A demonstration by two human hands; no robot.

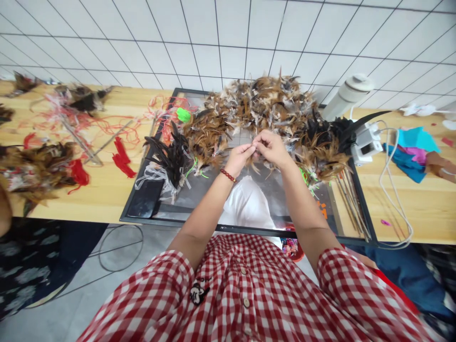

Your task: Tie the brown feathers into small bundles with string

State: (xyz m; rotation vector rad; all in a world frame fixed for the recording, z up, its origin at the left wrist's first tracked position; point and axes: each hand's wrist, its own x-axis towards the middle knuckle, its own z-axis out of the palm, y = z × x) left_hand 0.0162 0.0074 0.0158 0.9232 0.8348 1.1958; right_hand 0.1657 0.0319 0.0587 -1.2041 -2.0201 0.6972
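My left hand and my right hand meet fingertip to fingertip over the framed glass panel. Both are closed in a pinch; whatever lies between the fingers is too small to make out. Just beyond them rises a big heap of brown feathers, with a few pale bits mixed in. To the left of my left hand is a bunch of black feathers beside clear plastic strips. More brown feathers with green ties lie right of my right hand.
A phone lies at the panel's left corner. Thin sticks, white chargers with a cable and a pale bottle stand or lie on the right. Red strands and feather bundles are at left. People sit on both sides.
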